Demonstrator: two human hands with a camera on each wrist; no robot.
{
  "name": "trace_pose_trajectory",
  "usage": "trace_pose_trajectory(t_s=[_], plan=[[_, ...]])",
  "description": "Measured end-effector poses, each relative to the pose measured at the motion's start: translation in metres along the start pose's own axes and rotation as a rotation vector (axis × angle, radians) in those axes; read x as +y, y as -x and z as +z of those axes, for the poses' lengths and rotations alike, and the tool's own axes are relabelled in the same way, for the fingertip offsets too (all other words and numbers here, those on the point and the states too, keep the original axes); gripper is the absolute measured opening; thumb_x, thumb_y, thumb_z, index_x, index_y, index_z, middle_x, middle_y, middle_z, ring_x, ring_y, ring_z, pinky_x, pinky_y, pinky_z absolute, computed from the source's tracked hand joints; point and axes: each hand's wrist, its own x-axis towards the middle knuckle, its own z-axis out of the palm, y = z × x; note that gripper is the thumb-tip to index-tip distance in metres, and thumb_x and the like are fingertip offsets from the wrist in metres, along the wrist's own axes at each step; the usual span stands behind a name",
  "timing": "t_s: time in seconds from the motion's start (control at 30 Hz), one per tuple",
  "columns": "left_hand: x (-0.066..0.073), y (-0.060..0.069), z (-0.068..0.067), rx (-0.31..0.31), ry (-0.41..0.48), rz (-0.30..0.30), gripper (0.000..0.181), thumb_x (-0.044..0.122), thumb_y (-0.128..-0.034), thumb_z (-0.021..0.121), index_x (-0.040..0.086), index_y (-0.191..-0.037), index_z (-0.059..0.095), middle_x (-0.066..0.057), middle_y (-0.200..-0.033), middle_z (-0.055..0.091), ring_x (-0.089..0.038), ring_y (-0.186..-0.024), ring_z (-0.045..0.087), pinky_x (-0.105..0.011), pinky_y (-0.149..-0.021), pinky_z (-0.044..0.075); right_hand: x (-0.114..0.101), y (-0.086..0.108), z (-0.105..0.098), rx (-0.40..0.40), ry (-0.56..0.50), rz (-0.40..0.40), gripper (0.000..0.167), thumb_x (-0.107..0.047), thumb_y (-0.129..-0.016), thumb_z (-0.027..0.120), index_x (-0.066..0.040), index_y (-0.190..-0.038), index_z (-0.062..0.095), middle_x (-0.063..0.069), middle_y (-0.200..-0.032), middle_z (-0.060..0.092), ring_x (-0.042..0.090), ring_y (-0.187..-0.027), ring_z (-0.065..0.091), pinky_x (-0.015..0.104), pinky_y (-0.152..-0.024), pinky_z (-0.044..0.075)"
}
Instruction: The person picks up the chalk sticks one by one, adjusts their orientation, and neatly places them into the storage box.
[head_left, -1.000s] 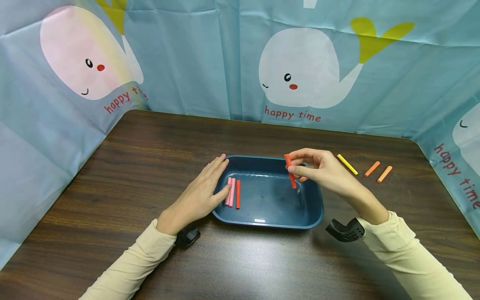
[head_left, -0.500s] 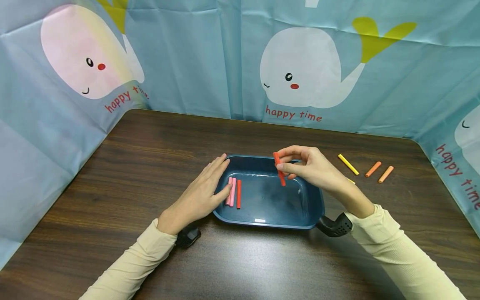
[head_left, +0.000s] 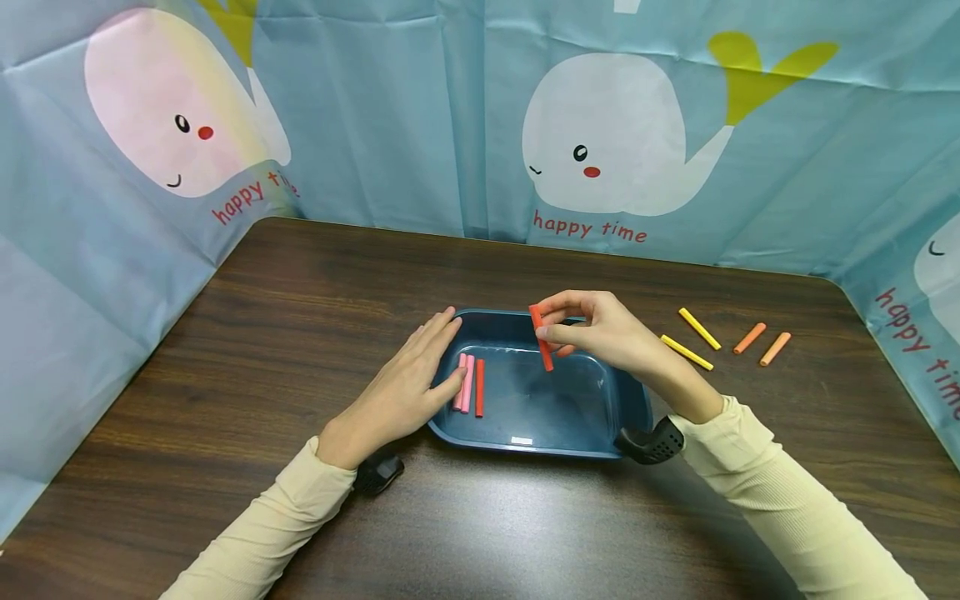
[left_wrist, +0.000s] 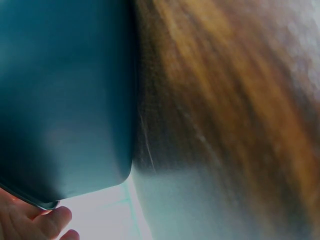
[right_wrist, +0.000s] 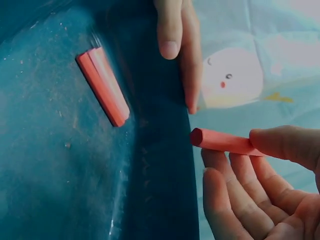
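Covering a bit of the two pink sticks (head_left: 468,385), the left hand (head_left: 393,392) makes one of them hard to see whole. The right hand (head_left: 600,329) hides part of the far side of the blue tray (head_left: 525,425). Both sleeves (head_left: 795,492) are cut off at the bottom, and one whale on the blue cloth (head_left: 375,125) is cut off at the right edge. The left wrist view is very blurry: the tray's wall fills one side, the brown table (head_left: 315,283) is just streaks, and only a few fingers peek in at the bottom corner. In the right wrist view, the thumb hides one end of the held red stick (head_left: 542,337).

The right hand comes in from the right, with its wrist over the tray's right side. It pinches the held red stick between its thumb and fingers. That stick is up in the air over the tray, with its top leaning left. The left hand lies at the tray's left side, its fingers straight and loose and its thumb over the inside. Another red stick (head_left: 480,389) lies in the tray beside the pink ones. On the table to the right are two yellow sticks (head_left: 700,328) and two orange sticks (head_left: 750,337).
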Motion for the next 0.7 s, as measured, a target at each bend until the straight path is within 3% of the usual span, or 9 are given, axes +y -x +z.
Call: trace_pose_trajectory(t_s=[0.27,0.5,0.7], plan=[[0.0,0.0,0.0,-0.003,0.007,-0.005,0.068,0.031,-0.0996,0.054,0.005,-0.156,0.027,-0.01,-0.166,0.02,-0.029,-0.154,0.019,-0.051,-0.125,0.019,0.0,-0.01,0.005,-0.02,0.038,0.021,0.037,-0.017,-0.093,0.067,-0.003,-0.127,0.063,0.015,-0.107,0.071,0.023,-0.084,0.068,0.043,-0.081,0.06],[0.0,0.0,-0.001,0.001,0.009,0.004,0.067,0.031,-0.0999,0.054,0.004,-0.156,0.028,-0.009,-0.166,0.02,-0.029,-0.154,0.02,-0.051,-0.125,0.02,-0.002,-0.019,0.015,-0.058,0.054,0.036,0.037,-0.015,-0.093,0.066,0.0,-0.127,0.063,0.015,-0.107,0.072,0.035,-0.088,0.068,0.036,-0.076,0.06],[-0.001,0.0,-0.001,0.0,0.006,0.005,0.068,0.031,-0.0996,0.055,0.005,-0.156,0.027,-0.01,-0.166,0.02,-0.029,-0.154,0.02,-0.051,-0.125,0.019,0.0,-0.025,0.022,-0.12,0.057,0.037,0.035,-0.013,-0.094,0.065,0.003,-0.125,0.061,0.017,-0.107,0.072,0.028,-0.085,0.072,0.04,-0.077,0.062]])
